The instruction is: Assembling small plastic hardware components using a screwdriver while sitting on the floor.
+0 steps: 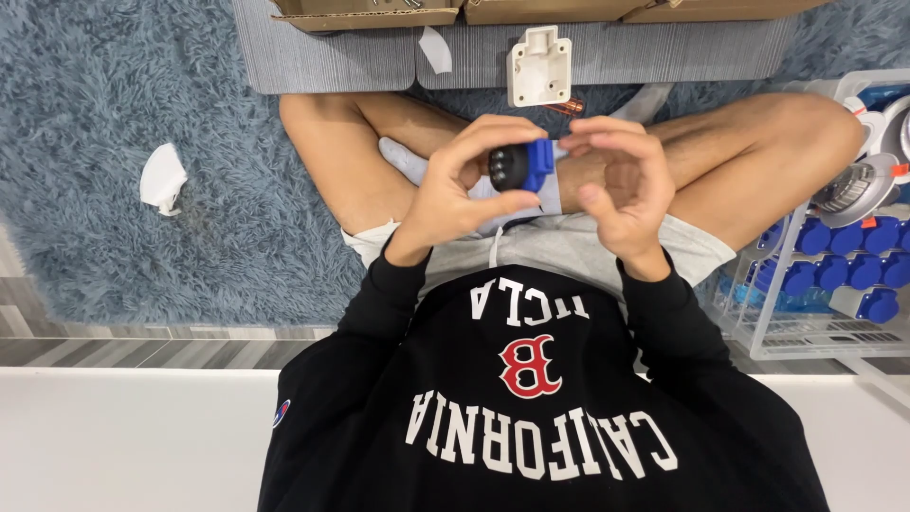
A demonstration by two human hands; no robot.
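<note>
I sit cross-legged on a shaggy blue-grey rug (114,104). My left hand (464,190) curls around a small round black part (508,167) joined to a blue plastic piece (540,163), held above my lap. My right hand (621,185) is at the blue end, its fingertips pinching the blue piece from the right. Both hands meet over my crossed shins. The far side of the blue piece is hidden by my right fingers.
A white plastic socket housing (538,66) lies on a grey board (332,57) ahead, by cardboard boxes (370,13). A crumpled white scrap (162,178) lies on the rug at left. At right a clear rack (806,303) holds several blue plugs (839,270) and round silver-white fittings (853,185).
</note>
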